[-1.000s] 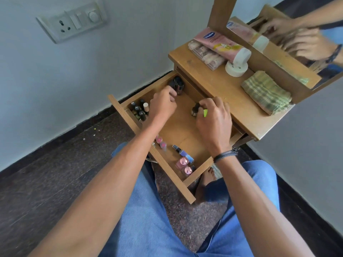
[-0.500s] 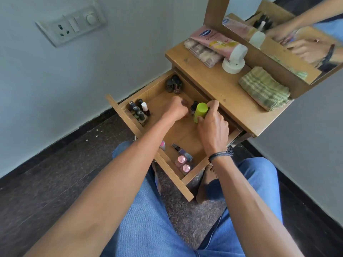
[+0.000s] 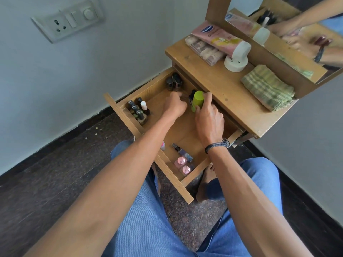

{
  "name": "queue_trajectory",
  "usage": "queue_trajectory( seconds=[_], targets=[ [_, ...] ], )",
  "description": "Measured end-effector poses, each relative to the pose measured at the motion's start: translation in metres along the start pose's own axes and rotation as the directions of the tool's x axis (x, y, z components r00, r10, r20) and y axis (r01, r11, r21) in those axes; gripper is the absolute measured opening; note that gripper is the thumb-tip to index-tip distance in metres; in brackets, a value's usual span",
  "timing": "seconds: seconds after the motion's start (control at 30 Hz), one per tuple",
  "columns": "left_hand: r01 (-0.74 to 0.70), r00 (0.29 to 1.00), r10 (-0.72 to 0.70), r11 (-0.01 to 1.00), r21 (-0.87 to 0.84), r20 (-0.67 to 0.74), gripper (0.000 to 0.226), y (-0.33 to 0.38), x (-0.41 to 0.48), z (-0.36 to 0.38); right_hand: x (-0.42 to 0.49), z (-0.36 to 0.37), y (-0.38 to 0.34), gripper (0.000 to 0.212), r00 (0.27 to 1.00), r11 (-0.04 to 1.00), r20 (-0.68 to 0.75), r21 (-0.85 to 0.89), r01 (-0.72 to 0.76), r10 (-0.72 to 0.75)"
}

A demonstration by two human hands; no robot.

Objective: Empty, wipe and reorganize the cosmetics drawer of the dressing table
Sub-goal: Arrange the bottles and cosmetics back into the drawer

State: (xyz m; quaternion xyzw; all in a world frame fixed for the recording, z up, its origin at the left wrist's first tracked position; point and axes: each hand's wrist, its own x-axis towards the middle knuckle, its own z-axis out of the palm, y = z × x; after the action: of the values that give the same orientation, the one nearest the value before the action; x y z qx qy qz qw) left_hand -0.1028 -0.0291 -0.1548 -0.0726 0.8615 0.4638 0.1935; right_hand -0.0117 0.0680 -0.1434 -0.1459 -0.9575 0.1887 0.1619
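Both hands reach into the open drawer (image 3: 122,114): the right hand (image 3: 209,123) wraps a green bottle (image 3: 197,100) at its back edge, and the left hand (image 3: 175,106) curls just beside it, its hold hidden. What look like five nail polishes (image 3: 138,108) stand in the drawer's front corner nearest the white wall (image 3: 55,71), two dark bottles (image 3: 172,82) in its back corner, and two pink-capped jars (image 3: 182,165) in its other front corner. Above the drawer, a wooden tabletop (image 3: 222,86) carries one folded checked cloth (image 3: 267,88).

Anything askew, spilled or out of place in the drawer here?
Nothing spilled. One dark bottle lies on its side near the pink-capped bottles at the drawer's front; the clustered bottles stand upright.
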Motion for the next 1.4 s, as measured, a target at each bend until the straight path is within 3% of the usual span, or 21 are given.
queue_trajectory(
  seconds=[0.2,0.33,0.53,0.67,0.77,0.87,0.97,1.17,1.33,1.4],
  targets=[
    [-0.03,0.999,0.032,0.998,0.056,-0.021,0.041,0.003,-0.008,-0.009,-0.012,-0.009,-0.003,0.046,1.0,0.999,-0.013,-0.028,0.026,-0.026],
    [-0.101,0.993,0.112,0.956,0.276,-0.026,0.033,0.001,-0.024,-0.03,-0.038,-0.02,-0.005,0.053,0.995,0.994,-0.08,-0.093,0.052,-0.059],
    [-0.214,0.977,0.183,0.829,0.516,0.11,0.032,-0.015,-0.058,-0.046,-0.064,-0.031,0.01,0.013,0.992,0.997,0.097,0.018,0.079,-0.081],
    [-0.253,0.964,0.134,0.716,0.65,0.228,0.028,-0.03,-0.074,-0.046,-0.074,-0.032,0.016,0.011,0.964,0.988,0.216,0.028,0.153,-0.156],
    [-0.287,0.952,0.116,0.655,0.699,0.282,0.028,-0.036,-0.081,-0.044,-0.064,-0.034,0.017,0.016,0.903,0.987,0.399,0.036,0.159,-0.16],
    [-0.304,0.949,0.146,0.653,0.694,0.278,0.033,-0.036,-0.085,-0.045,-0.055,-0.031,0.012,0.027,0.777,0.971,0.619,-0.097,0.22,-0.114],
    [-0.3,0.951,0.147,0.655,0.694,0.272,0.038,-0.034,-0.089,-0.047,-0.05,-0.022,0.007,0.02,0.742,0.958,0.664,-0.14,0.25,-0.096],
    [-0.322,0.944,0.158,0.649,0.69,0.291,0.038,-0.033,-0.094,-0.047,-0.039,-0.022,0.004,0.015,0.641,0.976,0.76,-0.047,0.215,-0.105],
    [-0.36,0.932,0.203,0.617,0.7,0.3,0.048,-0.035,-0.098,-0.044,-0.044,-0.021,0.01,0.028,0.772,0.972,0.627,-0.102,0.211,-0.102],
    [-0.367,0.93,0.233,0.625,0.689,0.284,0.048,-0.036,-0.098,-0.044,-0.047,-0.02,0.01,0.032,0.793,0.963,0.598,-0.128,0.239,-0.118]
  ],
)
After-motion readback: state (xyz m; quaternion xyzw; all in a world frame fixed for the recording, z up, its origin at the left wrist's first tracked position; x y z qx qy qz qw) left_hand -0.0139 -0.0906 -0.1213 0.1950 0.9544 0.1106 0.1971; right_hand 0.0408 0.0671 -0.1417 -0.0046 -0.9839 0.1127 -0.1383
